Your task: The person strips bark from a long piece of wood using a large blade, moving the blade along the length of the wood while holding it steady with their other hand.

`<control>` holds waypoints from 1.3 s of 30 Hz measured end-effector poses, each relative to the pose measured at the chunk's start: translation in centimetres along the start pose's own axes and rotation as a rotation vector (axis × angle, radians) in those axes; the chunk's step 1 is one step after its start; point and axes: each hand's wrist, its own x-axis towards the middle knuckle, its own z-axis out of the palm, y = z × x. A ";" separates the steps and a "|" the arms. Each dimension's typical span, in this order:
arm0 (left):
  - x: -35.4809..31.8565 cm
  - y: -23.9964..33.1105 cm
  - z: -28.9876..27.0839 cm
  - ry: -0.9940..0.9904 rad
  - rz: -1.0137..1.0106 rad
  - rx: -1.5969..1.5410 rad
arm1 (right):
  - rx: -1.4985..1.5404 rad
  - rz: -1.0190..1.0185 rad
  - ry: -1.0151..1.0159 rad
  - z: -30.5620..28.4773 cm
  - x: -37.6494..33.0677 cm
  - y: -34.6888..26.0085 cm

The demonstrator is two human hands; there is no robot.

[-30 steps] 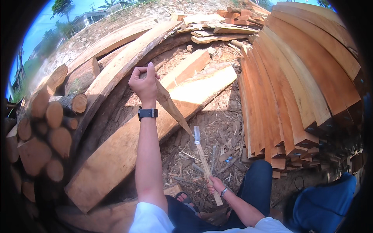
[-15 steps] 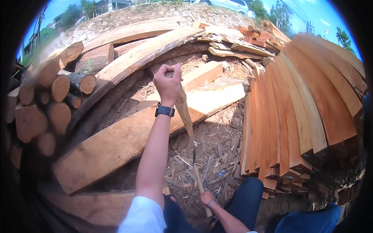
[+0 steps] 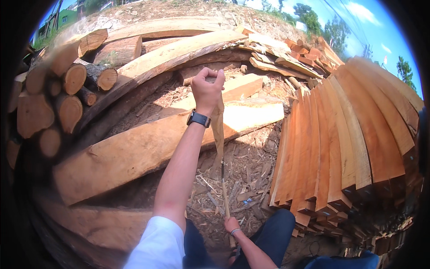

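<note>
Up front, left hand (image 3: 207, 92): fingers clamped on a tapered wood strip (image 3: 217, 125), held before a long plank (image 3: 130, 152).
Low down, right hand (image 3: 231, 223): fingers wrapped round a wooden handle (image 3: 225, 201).
Dark blade (image 3: 222, 169): near the strip's lower tip; contact unclear.

Tapered wood piece (image 3: 217, 127), narrow end down; wood-handled blade (image 3: 225, 197) below, pointing toward its tip.

No legible txt, nos. or signs.
</note>
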 end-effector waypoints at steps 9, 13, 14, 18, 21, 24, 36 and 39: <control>0.1 -0.1 0.4 -0.011 0.057 0.078 | 0.193 -0.081 0.131 -2.4 -0.4 -3.0; 0.0 -0.4 1.0 -0.016 0.094 0.079 | 0.114 -0.024 0.128 -2.7 -0.2 -3.1; -0.3 -0.3 1.2 -0.024 0.056 0.053 | 0.041 0.011 0.094 -1.9 -0.1 -2.1; -0.2 0.4 1.4 -0.033 0.039 0.058 | -0.053 0.002 -0.085 0.4 0.0 0.5; -0.3 -0.3 1.3 -0.038 0.080 0.122 | 0.012 -0.035 0.004 -0.3 -0.3 -0.7; 0.0 -0.2 1.1 -0.028 0.103 0.140 | 0.135 -0.077 0.145 -2.0 -0.4 -3.0; 0.0 -0.5 1.4 -0.013 0.104 0.150 | 0.073 -0.078 0.059 -0.7 -0.3 -1.5; 0.0 -0.6 1.1 -0.018 0.103 0.165 | 0.148 -0.058 0.105 -2.5 -0.5 -3.0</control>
